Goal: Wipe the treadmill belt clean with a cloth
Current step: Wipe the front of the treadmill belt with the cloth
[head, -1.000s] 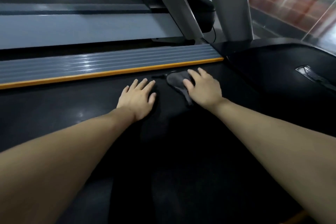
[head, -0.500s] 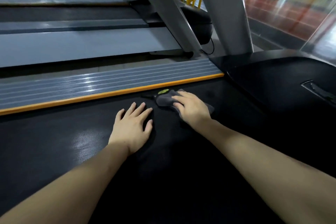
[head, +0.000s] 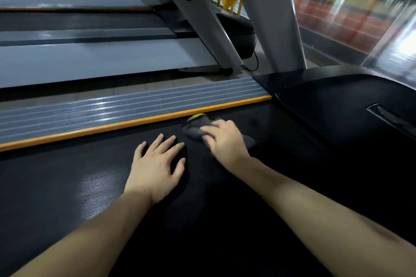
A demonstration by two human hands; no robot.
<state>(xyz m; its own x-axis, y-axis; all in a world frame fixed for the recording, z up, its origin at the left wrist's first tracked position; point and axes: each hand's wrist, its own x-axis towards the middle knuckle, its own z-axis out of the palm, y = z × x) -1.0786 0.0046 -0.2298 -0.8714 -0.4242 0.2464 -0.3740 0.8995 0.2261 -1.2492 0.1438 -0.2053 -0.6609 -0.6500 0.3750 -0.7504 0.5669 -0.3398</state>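
The black treadmill belt (head: 67,186) fills the lower view, with a faint textured sheen at the left. A dark grey cloth (head: 195,129) with a small green tag lies on the belt close to the orange edge strip. My right hand (head: 225,141) presses down on the cloth, fingers curled over it, and hides most of it. Just to the left, my left hand (head: 157,164) rests flat on the bare belt with fingers spread and holds nothing.
A ribbed grey side rail (head: 112,110) with an orange strip (head: 135,122) borders the belt's far side. The black motor cover (head: 349,119) rises at right. Grey uprights (head: 270,18) stand behind it. Another treadmill (head: 90,60) lies beyond the rail.
My right hand has slid the cloth toward the left along the orange strip, and the green tag has come into sight. The view has tilted upward; my left hand stays flat on the belt.
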